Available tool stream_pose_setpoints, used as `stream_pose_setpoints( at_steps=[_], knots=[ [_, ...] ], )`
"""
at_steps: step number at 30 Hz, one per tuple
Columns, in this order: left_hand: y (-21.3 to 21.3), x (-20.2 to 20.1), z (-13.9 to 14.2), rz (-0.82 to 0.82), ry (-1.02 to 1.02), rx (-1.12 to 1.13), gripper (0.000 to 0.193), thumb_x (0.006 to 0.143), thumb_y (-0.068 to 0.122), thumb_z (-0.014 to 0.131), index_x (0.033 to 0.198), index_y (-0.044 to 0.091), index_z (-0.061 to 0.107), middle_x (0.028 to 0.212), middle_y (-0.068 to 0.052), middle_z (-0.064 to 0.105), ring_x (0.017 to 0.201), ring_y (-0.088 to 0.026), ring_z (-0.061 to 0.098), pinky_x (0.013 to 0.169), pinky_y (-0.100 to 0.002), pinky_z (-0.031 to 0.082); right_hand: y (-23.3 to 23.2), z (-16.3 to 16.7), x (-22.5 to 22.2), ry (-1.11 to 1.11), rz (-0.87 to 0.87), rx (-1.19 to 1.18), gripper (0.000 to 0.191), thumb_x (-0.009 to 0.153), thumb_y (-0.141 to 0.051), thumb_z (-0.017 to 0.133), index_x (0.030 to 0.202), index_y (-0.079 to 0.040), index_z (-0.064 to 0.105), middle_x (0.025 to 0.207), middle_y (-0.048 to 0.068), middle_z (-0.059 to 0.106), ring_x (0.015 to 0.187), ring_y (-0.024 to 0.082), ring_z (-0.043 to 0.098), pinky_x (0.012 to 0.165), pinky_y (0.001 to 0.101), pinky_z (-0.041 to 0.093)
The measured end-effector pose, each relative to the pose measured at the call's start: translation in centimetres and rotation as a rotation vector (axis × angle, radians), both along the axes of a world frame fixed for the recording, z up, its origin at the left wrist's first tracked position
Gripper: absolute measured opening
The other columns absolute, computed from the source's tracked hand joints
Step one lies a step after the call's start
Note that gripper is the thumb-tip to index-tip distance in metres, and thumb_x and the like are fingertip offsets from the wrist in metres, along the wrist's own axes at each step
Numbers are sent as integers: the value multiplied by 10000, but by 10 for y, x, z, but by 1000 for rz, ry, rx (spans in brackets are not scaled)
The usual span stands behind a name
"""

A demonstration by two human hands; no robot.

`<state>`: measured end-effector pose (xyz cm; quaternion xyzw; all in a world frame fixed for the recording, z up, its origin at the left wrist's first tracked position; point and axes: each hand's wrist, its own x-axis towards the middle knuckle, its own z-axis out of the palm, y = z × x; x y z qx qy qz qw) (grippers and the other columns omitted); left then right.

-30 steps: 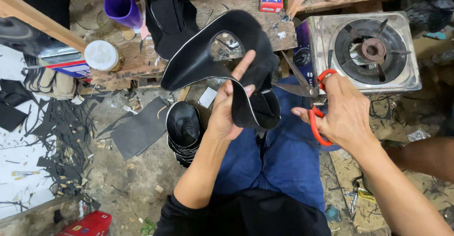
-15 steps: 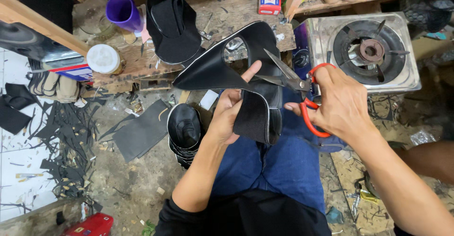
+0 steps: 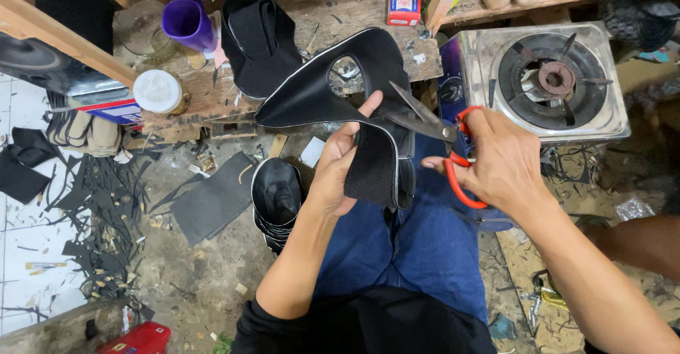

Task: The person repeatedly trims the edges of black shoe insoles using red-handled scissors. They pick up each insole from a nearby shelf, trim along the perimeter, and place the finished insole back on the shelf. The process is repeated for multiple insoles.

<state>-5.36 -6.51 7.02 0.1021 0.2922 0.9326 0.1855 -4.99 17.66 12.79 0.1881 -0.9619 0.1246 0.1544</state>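
So the scissors have swung in since a second ago, blades now right at the edge of the black shoe upper. Left hand is curled around it over the lap, right hand closed through the red handles. Purple cup, far left, looks empty.

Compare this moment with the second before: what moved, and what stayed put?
The right hand brought the red-handled scissors in from the right, blades now at the edge of the black shoe upper. The left hand turned the upper, so its wide end points further left. Both grips are unchanged; the stove, purple cup and stacked soles stayed put.
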Motion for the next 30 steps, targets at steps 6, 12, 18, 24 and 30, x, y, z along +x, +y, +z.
stream_pose_setpoints(
  at_steps=[6, 12, 18, 24, 30],
  knots=[
    [1, 4, 0, -28, -18, 28, 742, 1004, 20, 635, 1659, 21, 286, 1135, -44, 700, 984, -87, 681, 909, -242, 545, -5, 10, -4, 8, 72, -9, 769, 670, -572, 850, 1060, 33, 582, 959, 196, 606, 884, 406, 605, 778, 470, 490],
    [1, 4, -6, -36, 7, 92, 716, 1048, 12, 658, 1664, -2, 292, 1119, -29, 685, 1012, -79, 663, 934, -240, 531, -3, 0, -6, -65, 73, -68, 710, 682, -583, 848, 963, 6, 569, 835, 181, 617, 762, 399, 624, 669, 474, 487],
    [0, 3, 2, 24, -16, -13, 759, 1020, 23, 641, 1680, 23, 267, 1170, -56, 682, 1027, -101, 673, 967, -265, 535, -2, -19, -4, -329, -91, -231, 573, 779, -503, 850, 752, -21, 541, 530, 126, 515, 493, 351, 515, 507, 419, 451],
    [4, 2, 23, 490, 294, -712, 486, 926, -43, 642, 1378, 86, 516, 1305, -39, 647, 988, -61, 657, 891, -251, 550, -7, -31, -3, -688, -204, -841, 363, 947, -347, 695, 779, -53, 563, 545, 34, 534, 456, 154, 532, 436, 308, 433],
    [-1, 12, 33, 500, 237, -968, 394, 935, 51, 759, 1324, 67, 699, 862, -78, 630, 652, -76, 478, 602, -227, 401, -12, -38, -3, -786, -23, -1133, 339, 975, -324, 665, 853, -23, 570, 651, 67, 583, 520, 156, 593, 479, 296, 504]
  ],
)
